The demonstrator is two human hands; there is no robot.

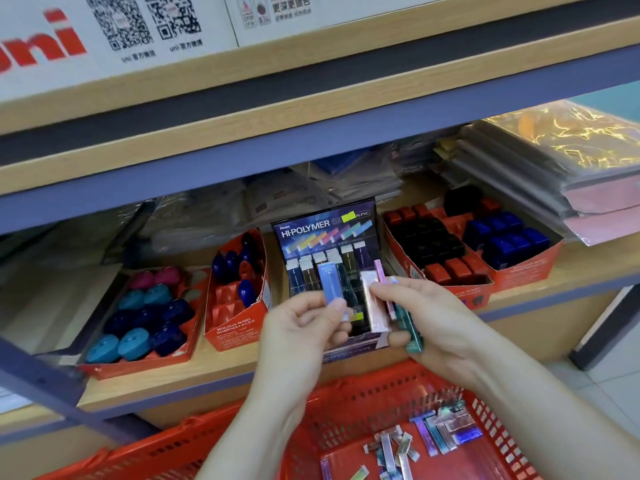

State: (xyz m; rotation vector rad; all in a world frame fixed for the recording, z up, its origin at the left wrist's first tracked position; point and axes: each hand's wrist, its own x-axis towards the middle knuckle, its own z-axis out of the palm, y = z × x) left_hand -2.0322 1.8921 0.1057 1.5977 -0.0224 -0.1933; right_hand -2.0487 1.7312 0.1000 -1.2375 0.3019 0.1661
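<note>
The left hand (301,327) pinches a slim glossy blue eraser stick (330,284) upright, its long axis aimed at the dark cardboard Hi-Polymer display box (325,226) just behind it. The right hand (426,317), close beside, clasps pale pink (372,299) and teal sticks (410,327).

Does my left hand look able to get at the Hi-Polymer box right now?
Probably yes. The left hand, pinching a blue eraser, is right in front of the Hi-Polymer box with nothing between them; the right hand, holding a pink eraser and a teal eraser, sits off to the side.
</note>
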